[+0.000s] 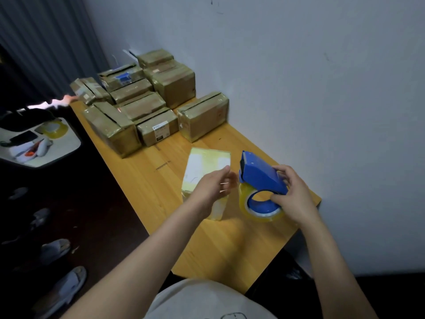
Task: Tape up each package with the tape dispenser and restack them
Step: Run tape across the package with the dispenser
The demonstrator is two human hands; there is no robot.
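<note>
A blue tape dispenser (259, 174) with a roll of clear yellowish tape (257, 207) stands on the wooden table (230, 245) near the right edge. My right hand (293, 193) grips its rear and the roll's hub. A pale package (203, 171) wrapped in yellowish tape lies just left of the dispenser. My left hand (215, 184) hovers over the package's near end, fingers loosely curled toward the dispenser's tape end; whether it pinches tape is unclear. A stack of brown taped packages (138, 100) fills the table's far end.
A single brown package (203, 116) stands apart by the grey wall. Left of the table, a white surface (57, 146) holds a spare tape roll (56, 130) and small items. Slippers (62, 288) lie on the dark floor.
</note>
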